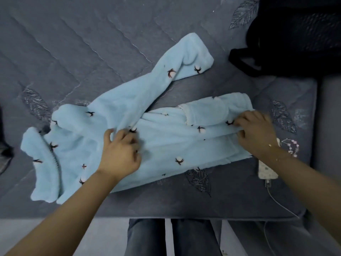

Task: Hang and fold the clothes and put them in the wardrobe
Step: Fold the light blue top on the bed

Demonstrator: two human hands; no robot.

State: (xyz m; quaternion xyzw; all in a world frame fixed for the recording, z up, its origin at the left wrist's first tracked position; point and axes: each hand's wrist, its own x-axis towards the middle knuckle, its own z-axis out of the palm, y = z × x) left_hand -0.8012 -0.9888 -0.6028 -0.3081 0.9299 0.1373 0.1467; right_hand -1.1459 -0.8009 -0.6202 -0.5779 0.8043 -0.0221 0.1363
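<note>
Pyjama top (166,145): thick fleece, plush & fuzzy, matt, w/ small printed sprigs; collar edged w/ dark zigzag trim. Bed cover (73,52): quilted cloth, stitched wavy lines, embroidered leaves w/ slight sheen, otherwise matt. Black bag (299,34): dull woven fabric, textured panel, matt straps. Power strip (265,170): smooth white plastic, slightly glossy; its cable smooth plastic too. Jeans (147,237): grey denim, faded, matt. Floor (55,237): pale, smooth-looking; material can't tell.

Left grip (120,150) curled, pinching — right grip (255,131) likewise.
</note>
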